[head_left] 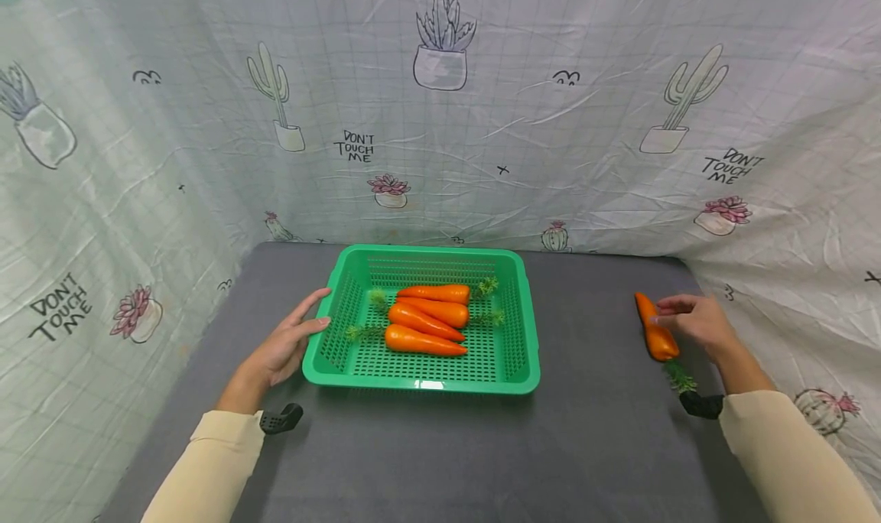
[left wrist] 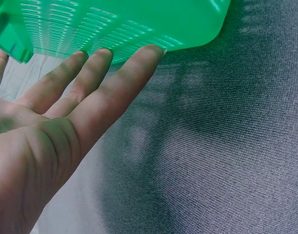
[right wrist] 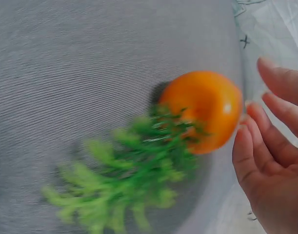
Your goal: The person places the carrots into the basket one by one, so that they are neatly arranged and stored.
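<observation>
A green plastic basket stands on the grey table, holding several orange carrots with leafy tops. My left hand is at the basket's left side, thumb and forefinger by the rim. In the left wrist view its fingers reach out nearly straight, tips against the slotted wall. Far to the right, a single carrot lies on the table, its green top toward me. Beside it is my right hand, its fingertips right at the carrot's right side. The right wrist view shows these fingers loosely bent, not wrapped round the carrot.
Grey cloth covers the table. A pale curtain printed with cacti hangs behind the table and along both sides, close to the right arm. Black wrist straps sit at both sleeve cuffs.
</observation>
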The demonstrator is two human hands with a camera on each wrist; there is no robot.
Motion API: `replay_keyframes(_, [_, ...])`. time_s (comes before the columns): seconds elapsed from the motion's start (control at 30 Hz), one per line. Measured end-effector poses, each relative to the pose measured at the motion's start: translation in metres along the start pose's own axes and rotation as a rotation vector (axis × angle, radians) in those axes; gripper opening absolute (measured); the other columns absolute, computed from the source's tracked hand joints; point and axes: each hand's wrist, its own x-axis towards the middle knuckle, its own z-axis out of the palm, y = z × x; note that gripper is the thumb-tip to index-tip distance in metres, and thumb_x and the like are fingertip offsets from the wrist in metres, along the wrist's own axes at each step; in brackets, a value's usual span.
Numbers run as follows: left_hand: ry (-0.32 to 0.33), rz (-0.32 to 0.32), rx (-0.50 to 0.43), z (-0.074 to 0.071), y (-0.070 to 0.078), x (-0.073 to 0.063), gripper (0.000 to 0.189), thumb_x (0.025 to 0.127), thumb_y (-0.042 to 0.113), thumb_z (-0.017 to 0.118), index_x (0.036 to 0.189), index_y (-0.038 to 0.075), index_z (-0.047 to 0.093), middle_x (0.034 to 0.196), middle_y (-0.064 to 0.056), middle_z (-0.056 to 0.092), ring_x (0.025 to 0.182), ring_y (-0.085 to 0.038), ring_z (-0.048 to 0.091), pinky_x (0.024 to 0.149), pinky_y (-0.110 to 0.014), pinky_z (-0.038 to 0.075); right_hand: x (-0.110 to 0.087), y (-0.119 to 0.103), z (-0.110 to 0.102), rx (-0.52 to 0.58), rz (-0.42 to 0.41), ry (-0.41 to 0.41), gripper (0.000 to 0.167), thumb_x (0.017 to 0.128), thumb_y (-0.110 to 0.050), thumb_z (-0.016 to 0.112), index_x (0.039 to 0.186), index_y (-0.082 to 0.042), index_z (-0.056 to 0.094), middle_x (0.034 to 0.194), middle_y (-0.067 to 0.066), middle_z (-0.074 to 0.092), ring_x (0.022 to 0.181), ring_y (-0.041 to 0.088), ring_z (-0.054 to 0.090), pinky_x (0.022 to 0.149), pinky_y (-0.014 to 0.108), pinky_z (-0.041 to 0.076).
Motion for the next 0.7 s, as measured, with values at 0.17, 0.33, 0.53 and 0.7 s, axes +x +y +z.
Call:
replay_keyframes(0.17, [0.000, 0.015, -0.019, 0.000, -0.001, -0.001, 0.068, 0.110, 0.024, 0.051, 0.168, 0.033, 0.015, 0.173, -0.003, -0.027, 0.160, -0.040, -0.022, 0.126, -0.071, -0.005, -0.006, 0.014, 0.012, -0.029, 0.020, 0.031, 0.076, 0.093, -0.044, 0.079, 0.145, 0.007, 0.054, 0.143, 0.032, 0.058, 0.102, 0.011, 0.063, 0.073, 0.015, 0.051])
replay_keyframes(0.33, [-0.007, 0.023, -0.022, 0.001, -0.001, 0.001, 0.068, 0.111, 0.023, 0.050, 0.168, 0.033, 0.015, 0.173, -0.003, -0.026, 0.160, -0.040, -0.021, 0.126, -0.070, -0.004, -0.014, 0.022, 0.023, -0.004, 0.052, 0.004, 0.087, 0.094, -0.046, 0.077, 0.152, 0.008, 0.043, 0.149, 0.037, 0.046, 0.128, 0.047, 0.051, 0.080, 0.022, 0.049])
replay_keyframes(0.53, [-0.007, 0.021, -0.023, 0.001, 0.000, 0.002, 0.068, 0.111, 0.024, 0.050, 0.168, 0.035, 0.015, 0.173, -0.004, -0.024, 0.161, -0.041, -0.016, 0.126, -0.070, -0.001, -0.019, 0.021, 0.030, 0.001, 0.081, 0.037, 0.085, 0.089, -0.044, 0.083, 0.148, 0.007, 0.051, 0.150, 0.037, 0.048, 0.127, 0.046, 0.051, 0.085, 0.031, 0.047])
replay_keyframes(0.7, [-0.004, 0.015, -0.019, 0.002, -0.001, 0.002, 0.069, 0.111, 0.024, 0.051, 0.168, 0.035, 0.014, 0.173, -0.003, -0.026, 0.160, -0.040, -0.020, 0.126, -0.070, -0.002, -0.022, 0.021, 0.030, -0.034, 0.110, 0.085, 0.081, 0.083, -0.047, 0.087, 0.141, 0.004, 0.062, 0.146, 0.033, 0.055, 0.127, 0.046, 0.054, 0.080, 0.026, 0.046])
